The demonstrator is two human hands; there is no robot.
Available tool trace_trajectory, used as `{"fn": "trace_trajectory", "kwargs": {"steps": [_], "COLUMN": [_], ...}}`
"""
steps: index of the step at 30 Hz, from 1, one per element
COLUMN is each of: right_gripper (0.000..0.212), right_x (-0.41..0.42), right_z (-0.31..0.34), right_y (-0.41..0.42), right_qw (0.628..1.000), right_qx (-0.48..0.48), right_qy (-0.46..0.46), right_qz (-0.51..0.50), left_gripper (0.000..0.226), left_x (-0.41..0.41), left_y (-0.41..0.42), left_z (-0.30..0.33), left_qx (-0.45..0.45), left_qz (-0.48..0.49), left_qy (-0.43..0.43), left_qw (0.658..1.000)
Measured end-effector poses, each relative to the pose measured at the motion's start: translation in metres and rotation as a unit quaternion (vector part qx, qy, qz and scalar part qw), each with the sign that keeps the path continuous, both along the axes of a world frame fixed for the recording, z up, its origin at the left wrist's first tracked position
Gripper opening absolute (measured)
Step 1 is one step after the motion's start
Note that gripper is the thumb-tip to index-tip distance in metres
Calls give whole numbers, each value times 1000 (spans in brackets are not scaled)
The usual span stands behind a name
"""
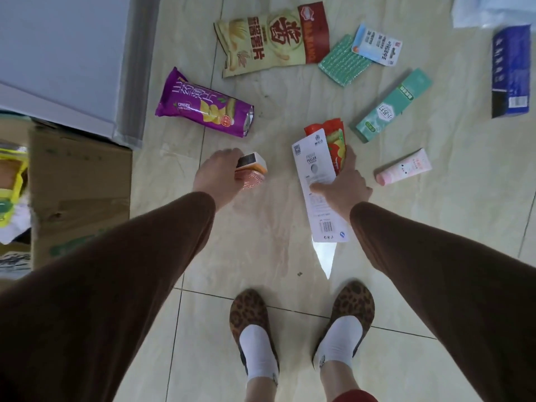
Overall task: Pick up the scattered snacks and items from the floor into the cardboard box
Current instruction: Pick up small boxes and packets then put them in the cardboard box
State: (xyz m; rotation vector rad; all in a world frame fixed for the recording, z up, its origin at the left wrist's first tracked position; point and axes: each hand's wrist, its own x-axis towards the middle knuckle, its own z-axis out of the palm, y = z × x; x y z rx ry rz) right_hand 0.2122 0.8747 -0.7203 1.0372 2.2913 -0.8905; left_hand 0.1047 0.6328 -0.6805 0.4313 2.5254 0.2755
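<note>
The left hand (216,172) curls its fingers round a small orange-and-white packet (251,169), held above the floor just right of the cardboard box (84,181), which stands open at the left edge. The right hand (343,184) pinches a white peeler card (316,181) together with a red snack bag (333,140), farther right of the box. Beyond them, still on the tiles (261,256), lie a purple crisp bag (203,107), a yellow chip bag (272,39), a green carton (391,107) and a pink tube (403,166).

cardboard box (78,181) sitting at far left. chip bags (203,107) lying ahead, left of centre. toothpaste box (391,107) and tube (403,166) lying right of the hands. tissue pack (510,71) lying far right. feet (255,329) standing nearest the camera.
</note>
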Motion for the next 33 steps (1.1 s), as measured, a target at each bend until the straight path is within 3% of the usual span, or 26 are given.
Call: {"fn": "trace_trajectory", "kwargs": {"steps": [4,8,13,16,19,28,33], "right_gripper": [112,111,110,110,111,110,109], "right_x": [-2,-14,-28,-33,-37,-36,-5], "right_z": [5,4,-6,-12,-14,0,26], "right_y": [-11,-11,-11,-9,-10,-17,-29], "right_qw": [999,999,999,998,998,994,989], "right_qx": [-20,-16,-22,-24,-24,-100,-137], "right_qy": [35,33,48,55,53,42,40], "right_qz": [4,8,6,11,12,-20,-36], "left_gripper": [41,53,94,124,123,110,103], "left_x": [-59,-99,-123,-141,-147,-81,-19], "left_y": [-14,-18,-18,-15,-6,7,-2], "left_z": [10,4,-19,-30,-37,-41,-25], "left_qx": [-54,-96,-92,-157,-199,-93,0], "left_qz": [-116,-190,-190,-201,-235,-92,90], "left_qy": [89,126,127,125,159,67,-63], "left_qw": [988,969,969,959,938,989,994]}}
